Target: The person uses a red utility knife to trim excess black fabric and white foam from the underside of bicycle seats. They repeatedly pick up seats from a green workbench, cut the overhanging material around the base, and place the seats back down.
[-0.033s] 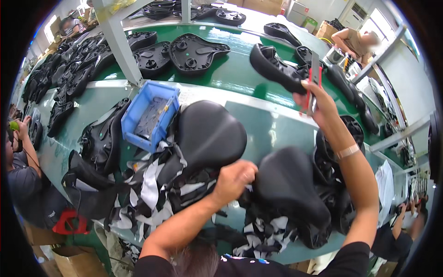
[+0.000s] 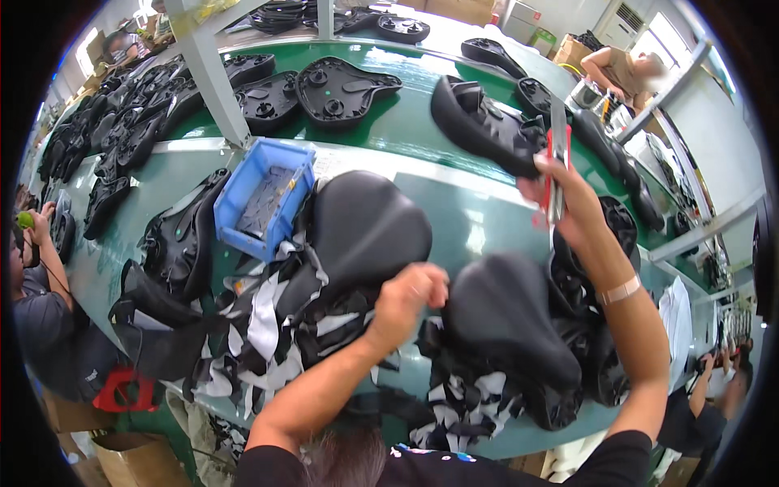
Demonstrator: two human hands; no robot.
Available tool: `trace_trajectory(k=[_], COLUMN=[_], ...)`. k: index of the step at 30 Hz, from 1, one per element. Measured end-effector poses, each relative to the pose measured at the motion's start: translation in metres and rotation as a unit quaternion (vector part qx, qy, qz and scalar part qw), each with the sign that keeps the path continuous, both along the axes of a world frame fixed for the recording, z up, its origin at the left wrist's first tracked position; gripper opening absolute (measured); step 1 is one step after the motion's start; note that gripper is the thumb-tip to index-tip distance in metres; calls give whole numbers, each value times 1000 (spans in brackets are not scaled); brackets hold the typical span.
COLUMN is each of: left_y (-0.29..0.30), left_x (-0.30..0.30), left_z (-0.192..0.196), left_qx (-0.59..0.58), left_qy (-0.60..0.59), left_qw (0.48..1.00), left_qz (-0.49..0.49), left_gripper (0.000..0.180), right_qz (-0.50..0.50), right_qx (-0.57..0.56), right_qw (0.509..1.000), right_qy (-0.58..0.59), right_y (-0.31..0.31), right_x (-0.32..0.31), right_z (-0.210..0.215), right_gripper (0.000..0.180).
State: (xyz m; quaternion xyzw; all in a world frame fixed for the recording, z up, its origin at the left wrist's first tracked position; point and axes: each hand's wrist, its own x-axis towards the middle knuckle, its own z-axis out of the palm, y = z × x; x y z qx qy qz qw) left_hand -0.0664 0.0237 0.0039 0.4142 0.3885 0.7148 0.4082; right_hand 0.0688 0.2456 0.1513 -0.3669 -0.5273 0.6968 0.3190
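Observation:
My right hand [image 2: 578, 195] grips a red and silver utility knife [image 2: 560, 150], its grey end pointing up. Beside its fingertips is the nose of an upturned black bike saddle [image 2: 475, 130] over the green belt; whether they touch it I cannot tell. My left hand [image 2: 408, 304] has curled fingers, slightly blurred, and hovers between two black saddles lying top side up. One, with ragged trimmings around it, is the left saddle [image 2: 369, 223]. The other, the right saddle [image 2: 507, 308], lies close to my left fingertips. Anything inside the left fingers is hidden.
A blue bin [image 2: 264, 199] with small grey pieces stands on the table. Black and white scraps [image 2: 268, 325] heap near me. More saddles ride the green belt [image 2: 381, 61]. A metal post [image 2: 211, 81] rises at the belt edge. Other people work at both sides.
The upturned saddle has shifted slightly left, and my right hand with the knife slightly down and right. My left hand has moved a little up.

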Motion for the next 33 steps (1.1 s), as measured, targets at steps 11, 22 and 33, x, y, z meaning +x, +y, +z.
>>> trace_trajectory(k=[11, 22, 33], left_y=[-114, -101, -155], left_x=[-18, -29, -13], left_z=[64, 77, 59], left_qx=[-273, -312, -407], left_qy=[-114, 209, 133], left_qw=[952, 925, 896], left_qz=[-85, -57, 121], left_gripper=[61, 71, 50], right_qz=[236, 282, 165], right_qx=[323, 656, 340], right_qw=[886, 620, 825], right_qy=[-235, -325, -421], right_y=[-268, -229, -362], right_x=[137, 115, 149], right_z=[-57, -43, -82], right_gripper=[45, 63, 68])
